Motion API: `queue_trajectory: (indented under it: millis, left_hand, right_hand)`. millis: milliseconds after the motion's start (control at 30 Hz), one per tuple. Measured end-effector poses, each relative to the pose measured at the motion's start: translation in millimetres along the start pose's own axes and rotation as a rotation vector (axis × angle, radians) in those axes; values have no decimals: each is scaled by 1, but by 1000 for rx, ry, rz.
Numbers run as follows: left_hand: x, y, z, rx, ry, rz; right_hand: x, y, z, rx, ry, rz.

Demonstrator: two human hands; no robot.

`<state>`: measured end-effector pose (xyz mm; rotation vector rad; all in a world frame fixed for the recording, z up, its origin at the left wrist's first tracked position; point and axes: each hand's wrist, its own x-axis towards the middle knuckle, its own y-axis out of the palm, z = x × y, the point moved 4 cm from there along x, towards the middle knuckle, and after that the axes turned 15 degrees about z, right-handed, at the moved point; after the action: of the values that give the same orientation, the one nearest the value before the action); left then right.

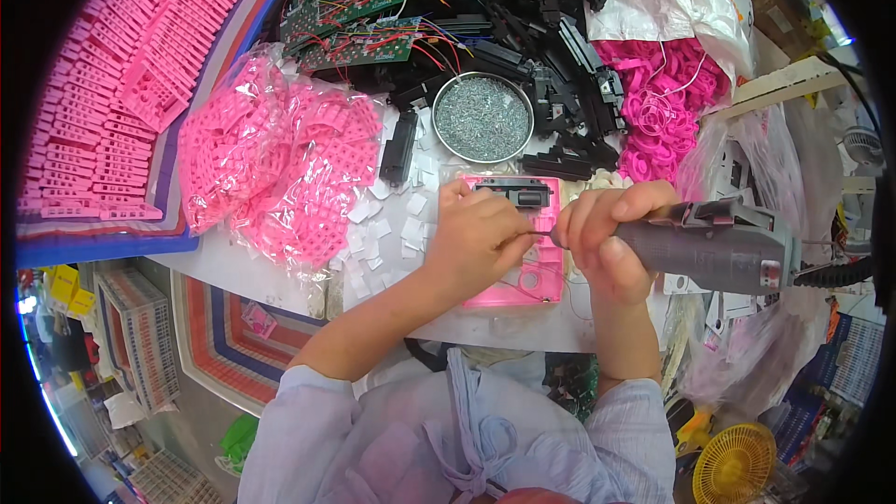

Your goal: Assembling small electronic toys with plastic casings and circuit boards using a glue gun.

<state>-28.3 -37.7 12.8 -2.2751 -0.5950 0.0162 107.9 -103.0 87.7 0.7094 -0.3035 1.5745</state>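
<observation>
My right hand (611, 231) is wrapped round a grey electric screwdriver (714, 247), which lies nearly level with its bit pointing left. My left hand (478, 235) is closed in a pinch at the tip of the bit; whatever is between the fingertips is too small to make out. Under both hands lies an open pink plastic case (518, 291) with thin wires in its lower part. A black plastic module (518, 191) sits across the case's far end. Beyond it stands a round metal dish (483, 119) full of small screws.
Bagged pink panels (313, 163) and loose white squares (411, 224) lie on the left. Pink parts fill a blue-rimmed tray (112, 93). Wired green circuit boards (359, 47) and black modules (560, 65) are piled at the back, with a sack of pink parts (658, 93) at right.
</observation>
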Motion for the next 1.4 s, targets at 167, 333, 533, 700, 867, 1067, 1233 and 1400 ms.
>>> queue_trajectory:
  millis: [167,333,533,700,867,1067,1233,1400]
  left_hand:
    - [16,-10,-12,130,3,-213]
    - [17,-10,-2,115,3,-180]
    - [17,-4,2,68,106,-173]
    - [18,-7,-7,214,175,-113]
    - [26,-16,-21,369,238,24]
    - [29,-24,-22,315,45,-174]
    - [23,4,13,377,-18,-46]
    - [22,4,16,377,-11,-64]
  right_hand:
    - [1,-10,-8,-9,-39,-36]
    - [5,-24,-12,18,-34,-74]
    - [5,-17,-5,7,-43,-28]
    - [2,-12,-7,-19,4,-60]
    - [1,-12,-8,44,78,-86]
    - [3,-28,-16,-14,-12,-120]
    - [2,-47,-46,-55,13,-178]
    - [-5,-49,-58,-40,78,-182]
